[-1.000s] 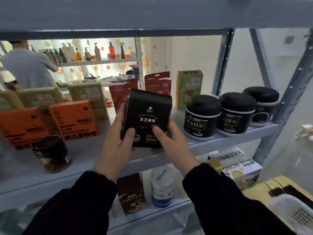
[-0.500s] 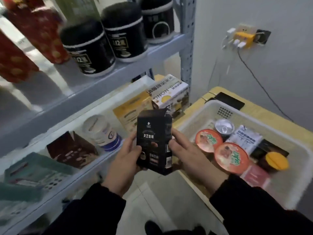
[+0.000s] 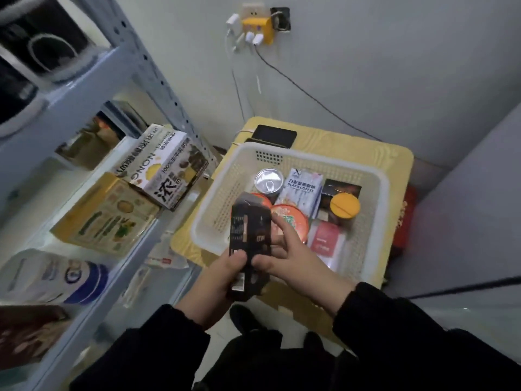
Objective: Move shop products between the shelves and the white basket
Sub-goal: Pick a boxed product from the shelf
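**A:** What do we have in our hands?

**B:** One black box [image 3: 249, 244], gripped from both sides. Our left hand [image 3: 222, 280] curls round its lower end with the thumb on top. Our right hand [image 3: 293, 255] pinches its right edge between thumb and fingers. We hold it tilted in the air, its far end over the near rim of the white basket [image 3: 383, 198].

**A:** How many things do we count in the basket?

**B:** Seven. We see one silver can [image 3: 268, 180] and two orange-lidded tubs [image 3: 289, 221], one of them half hidden behind the box. There is also one white coffee pouch [image 3: 303, 190], one black packet [image 3: 341, 189], one yellow-lidded jar [image 3: 345, 206] and one pink packet [image 3: 325, 238]. The basket sits on one yellow table [image 3: 394, 156].

**A:** And on the shelves [image 3: 70, 108] to our left?

**B:** On the lower level we make out four: a white carton [image 3: 166, 167] lying partly on a yellow carton [image 3: 107, 215], a white tub [image 3: 56, 275] with a blue band, and a brown box [image 3: 25, 331]. The black jars [image 3: 42, 43] above are too blurred for us to count.
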